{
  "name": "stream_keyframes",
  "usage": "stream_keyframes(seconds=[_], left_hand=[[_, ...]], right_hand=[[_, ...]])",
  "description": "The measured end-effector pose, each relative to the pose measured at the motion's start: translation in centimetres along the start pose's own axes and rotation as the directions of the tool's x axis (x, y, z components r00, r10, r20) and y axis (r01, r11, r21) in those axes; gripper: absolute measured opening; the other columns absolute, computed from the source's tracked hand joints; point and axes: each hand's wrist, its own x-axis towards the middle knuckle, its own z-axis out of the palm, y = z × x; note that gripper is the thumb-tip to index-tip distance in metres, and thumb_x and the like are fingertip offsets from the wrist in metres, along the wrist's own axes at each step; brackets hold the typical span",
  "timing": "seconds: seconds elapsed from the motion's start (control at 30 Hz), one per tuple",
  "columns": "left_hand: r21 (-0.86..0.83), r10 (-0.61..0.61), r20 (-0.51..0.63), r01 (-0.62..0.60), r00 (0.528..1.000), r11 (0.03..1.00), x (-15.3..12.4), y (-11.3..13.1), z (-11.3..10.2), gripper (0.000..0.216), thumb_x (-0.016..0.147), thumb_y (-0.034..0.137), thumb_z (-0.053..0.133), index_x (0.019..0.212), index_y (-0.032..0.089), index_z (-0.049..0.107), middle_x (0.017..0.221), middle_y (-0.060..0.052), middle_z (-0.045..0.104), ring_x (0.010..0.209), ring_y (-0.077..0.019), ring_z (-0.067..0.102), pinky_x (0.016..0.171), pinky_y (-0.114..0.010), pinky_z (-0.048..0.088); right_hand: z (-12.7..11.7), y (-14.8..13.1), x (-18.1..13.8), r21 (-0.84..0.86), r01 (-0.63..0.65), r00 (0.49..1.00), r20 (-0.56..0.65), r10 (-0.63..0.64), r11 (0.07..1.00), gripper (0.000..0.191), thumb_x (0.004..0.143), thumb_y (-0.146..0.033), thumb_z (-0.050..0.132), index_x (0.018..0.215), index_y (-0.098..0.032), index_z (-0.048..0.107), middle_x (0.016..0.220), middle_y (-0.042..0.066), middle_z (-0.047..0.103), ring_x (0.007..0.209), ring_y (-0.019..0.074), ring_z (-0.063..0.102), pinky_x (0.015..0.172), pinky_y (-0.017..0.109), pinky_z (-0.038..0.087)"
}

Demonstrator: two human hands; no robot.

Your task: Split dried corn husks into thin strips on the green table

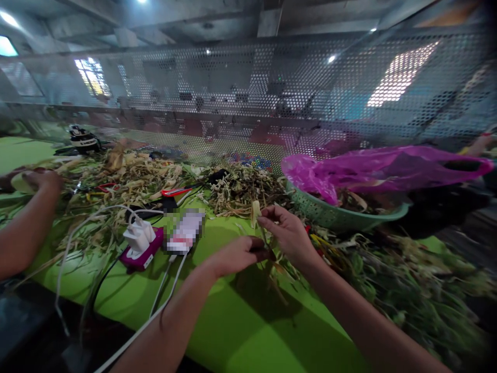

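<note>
My right hand (286, 234) pinches a pale yellow-green plant strip (255, 213), whose broad end stands up past the fingertips. Just below and to the left, my left hand (241, 254) has its fingers closed on the lower part of the same piece; the exact grip is partly hidden. Thin stalks and leaf bits (280, 290) hang beneath both hands over the bright green table (248, 331). A phone (185, 231) with a blurred screen lies left of my left hand, a white cable running from it past my forearm.
White chargers (139, 237) sit in a purple power block (144, 255). Dried plant matter (151, 176) is heaped behind, near a co-worker's hand (45, 181). A green basket (345, 213) bears a pink plastic bag (392, 168). Greener stalks (411, 280) lie at right. A perforated metal screen (233, 93) stands behind.
</note>
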Motion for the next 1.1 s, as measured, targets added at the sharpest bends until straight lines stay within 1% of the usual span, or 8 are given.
stream_keyframes(seconds=[0.2, 0.37, 0.43, 0.5, 0.6, 0.67, 0.77, 1.1], left_hand=[[0.034, -0.047, 0.094, 0.044, 0.994, 0.998, -0.1, 1.1, -0.5, 0.023, 0.077, 0.040, 0.065, 0.084, 0.018, 0.071, 0.082, -0.002, 0.069, 0.079, -0.0177, 0.058, 0.075, -0.027, 0.043], [-0.324, -0.124, -0.218, 0.048, 0.968, 0.945, -0.3, 1.7, -0.8, 0.030, 0.081, 0.045, 0.058, 0.090, 0.020, 0.072, 0.098, -0.005, 0.072, 0.100, -0.0211, 0.060, 0.090, -0.032, 0.043], [-0.401, -0.151, -0.349, -0.002, 0.925, 0.916, -0.3, 1.5, -1.0, 0.024, 0.079, 0.039, 0.061, 0.088, 0.020, 0.073, 0.104, -0.006, 0.071, 0.106, -0.0217, 0.058, 0.094, -0.033, 0.042], [-0.431, -0.161, -0.405, -0.032, 0.900, 0.902, -0.1, 1.1, -1.2, 0.021, 0.075, 0.034, 0.065, 0.087, 0.020, 0.073, 0.108, -0.006, 0.070, 0.108, -0.0221, 0.057, 0.095, -0.033, 0.041], [-0.474, -0.185, -0.364, -0.011, 0.913, 0.881, 0.0, 0.9, -1.2, 0.023, 0.072, 0.033, 0.069, 0.090, 0.020, 0.073, 0.104, -0.006, 0.071, 0.100, -0.0218, 0.061, 0.092, -0.033, 0.042], [-0.492, -0.189, -0.292, 0.022, 0.938, 0.870, 0.0, 1.1, -1.0, 0.025, 0.071, 0.033, 0.071, 0.091, 0.019, 0.073, 0.098, -0.006, 0.072, 0.094, -0.0212, 0.063, 0.089, -0.034, 0.043], [-0.499, -0.168, -0.201, 0.047, 0.965, 0.865, -0.2, 1.7, -0.7, 0.026, 0.071, 0.033, 0.072, 0.092, 0.019, 0.074, 0.089, -0.007, 0.073, 0.090, -0.0212, 0.063, 0.086, -0.034, 0.044], [-0.436, -0.120, -0.203, 0.021, 0.972, 0.900, -0.1, 1.9, -0.5, 0.025, 0.065, 0.032, 0.078, 0.086, 0.018, 0.075, 0.088, -0.006, 0.072, 0.085, -0.0181, 0.061, 0.085, -0.030, 0.043]], right_hand=[[-0.6, 0.0, 0.4, 0.050, -0.049, 0.998, -0.039, 0.051, 0.998, 0.025, 0.076, -0.041, 0.063, 0.086, -0.018, 0.063, 0.082, 0.003, 0.062, 0.077, 0.0176, 0.055, 0.071, 0.030, 0.042], [-1.6, 0.3, 1.1, 0.014, -0.061, 0.997, -0.056, 0.062, 0.998, 0.041, 0.078, -0.045, 0.062, 0.114, -0.024, 0.061, 0.112, 0.005, 0.063, 0.102, 0.0225, 0.056, 0.088, 0.035, 0.043], [-1.7, 0.4, 1.0, 0.091, -0.145, 0.981, -0.113, 0.155, 0.985, 0.043, 0.076, -0.048, 0.065, 0.111, -0.023, 0.060, 0.108, 0.005, 0.064, 0.098, 0.0223, 0.058, 0.085, 0.034, 0.045], [-1.6, 0.3, 0.9, 0.200, -0.269, 0.961, -0.013, 0.277, 0.942, 0.038, 0.075, -0.051, 0.065, 0.099, -0.021, 0.064, 0.096, 0.005, 0.068, 0.089, 0.0229, 0.062, 0.078, 0.034, 0.048], [-1.3, 0.2, 0.6, 0.263, -0.386, 0.916, 0.224, 0.333, 0.884, 0.034, 0.074, -0.052, 0.067, 0.083, -0.019, 0.069, 0.083, 0.006, 0.070, 0.082, 0.0232, 0.064, 0.072, 0.033, 0.049], [-1.2, 0.1, 0.5, 0.282, -0.380, 0.913, 0.264, 0.310, 0.881, 0.031, 0.070, -0.047, 0.072, 0.082, -0.019, 0.070, 0.081, 0.005, 0.070, 0.082, 0.0216, 0.065, 0.074, 0.031, 0.048], [-1.0, 0.0, 0.5, 0.330, -0.370, 0.920, 0.261, 0.292, 0.868, 0.029, 0.065, -0.041, 0.078, 0.082, -0.019, 0.070, 0.077, 0.002, 0.069, 0.077, 0.0177, 0.063, 0.074, 0.029, 0.047], [-0.3, 0.4, 0.1, 0.363, -0.292, 0.956, 0.115, 0.268, 0.885, 0.032, 0.066, -0.045, 0.075, 0.072, -0.018, 0.058, 0.066, -0.001, 0.059, 0.059, 0.0139, 0.052, 0.060, 0.028, 0.043]])
